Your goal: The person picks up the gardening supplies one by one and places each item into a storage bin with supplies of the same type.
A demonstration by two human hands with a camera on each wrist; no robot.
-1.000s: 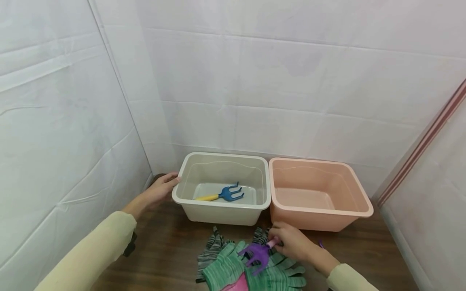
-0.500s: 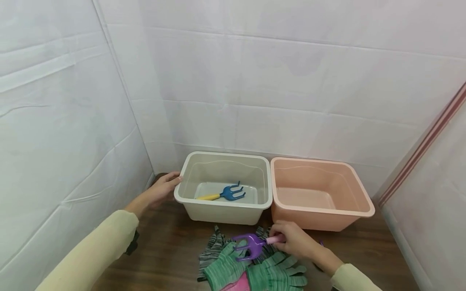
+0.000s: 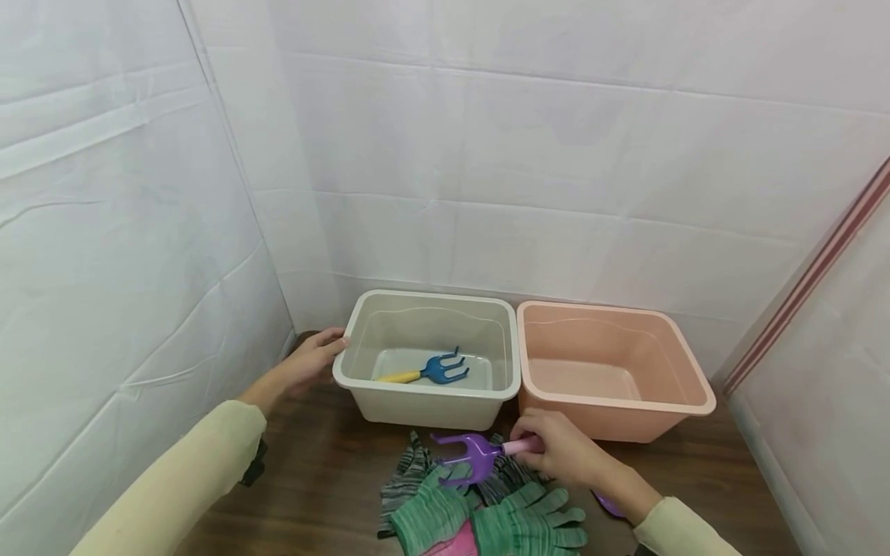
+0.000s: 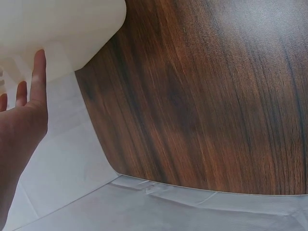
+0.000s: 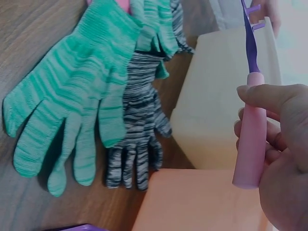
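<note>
My right hand (image 3: 556, 446) grips the pink handle of a purple hand fork (image 3: 476, 459), with thumb and fingers round it in the right wrist view. The fork's prongs point left, above green-and-white knit gloves (image 3: 434, 510) and black-and-grey knit gloves (image 3: 406, 479). My left hand (image 3: 311, 361) touches the left side of a whitish basin (image 3: 424, 405); in the left wrist view its visible fingers (image 4: 39, 77) lie fairly straight against the outer wall. Inside that basin lies a blue hand fork (image 3: 441, 369) with a yellow handle.
A peach basin (image 3: 591, 421) stands right beside the whitish one. Partly hidden by my right forearm, a purple object (image 3: 608, 504) lies on the wooden table (image 3: 306, 471). Something pink (image 3: 455, 540) shows between the green gloves. White sheeting (image 3: 487, 154) encloses the back and sides.
The purple fork has swung up from pointing down-left to pointing left, and my right hand has turned with it. My left hand stays at the whitish basin's side.
</note>
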